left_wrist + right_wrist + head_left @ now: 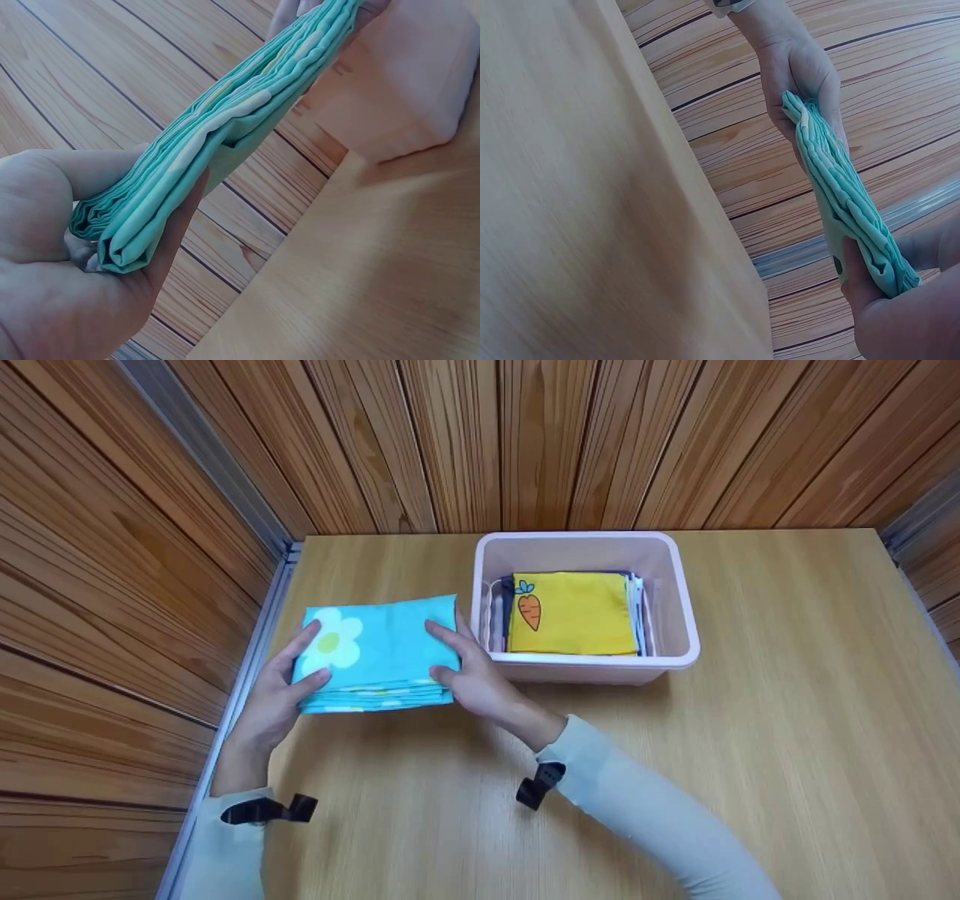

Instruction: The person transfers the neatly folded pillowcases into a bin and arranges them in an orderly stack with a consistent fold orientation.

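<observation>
A folded turquoise cloth (390, 641) with a white flower print is held up above the table between both hands. My left hand (274, 701) grips its left end, thumb on the upper face and fingers around the edge. At the other end my right hand (476, 671) grips it the same way, close beside the storage bin. Many stacked layers of the cloth (217, 127) show along its near edge in the left wrist view. In the right wrist view the same folded cloth (840, 187) spans from one hand to the other.
A pale pink plastic bin (585, 671) stands at the back of the wooden table (787, 720). Inside it lies a folded yellow cloth (577, 615) with a carrot print, among other folded fabrics. Wood-plank walls (457, 442) rise behind and at the left.
</observation>
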Tool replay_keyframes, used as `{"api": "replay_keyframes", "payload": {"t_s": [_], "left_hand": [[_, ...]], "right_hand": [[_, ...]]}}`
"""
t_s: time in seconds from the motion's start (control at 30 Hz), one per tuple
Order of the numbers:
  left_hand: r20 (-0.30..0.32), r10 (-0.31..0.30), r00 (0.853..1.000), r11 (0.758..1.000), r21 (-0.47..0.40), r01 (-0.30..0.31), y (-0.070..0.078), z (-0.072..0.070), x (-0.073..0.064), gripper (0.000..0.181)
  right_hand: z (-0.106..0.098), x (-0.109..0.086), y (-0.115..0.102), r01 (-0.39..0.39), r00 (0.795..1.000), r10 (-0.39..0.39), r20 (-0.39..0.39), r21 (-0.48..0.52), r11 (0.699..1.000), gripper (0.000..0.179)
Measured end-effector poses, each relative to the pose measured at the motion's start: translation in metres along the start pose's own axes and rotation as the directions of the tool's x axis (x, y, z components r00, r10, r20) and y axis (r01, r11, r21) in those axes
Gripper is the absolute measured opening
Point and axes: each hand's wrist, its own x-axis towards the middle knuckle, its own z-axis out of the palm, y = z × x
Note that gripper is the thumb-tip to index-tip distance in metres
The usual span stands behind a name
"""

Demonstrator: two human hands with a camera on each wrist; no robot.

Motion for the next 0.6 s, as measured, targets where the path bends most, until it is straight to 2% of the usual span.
{"api": "replay_keyframes", "payload": {"t_s": [0.4, 0.6], "left_hand": [[0.01, -0.023, 1.0, 1.0, 0.0, 0.023, 0.012, 0.012, 0.007, 0.071], [0.019, 0.002, 1.0, 1.0, -0.028, -0.001, 0.015, 0.019, 0.011, 0.068]], "right_hand": [[-0.015, -0.003, -0.009, -0.009, 0.999, 0.007, -0.042, -0.032, 0.999, 0.061], [-0.024, -0.006, -0.011, 0.008, 0.999, -0.01, -0.048, -0.045, 0.999, 0.061]]}}
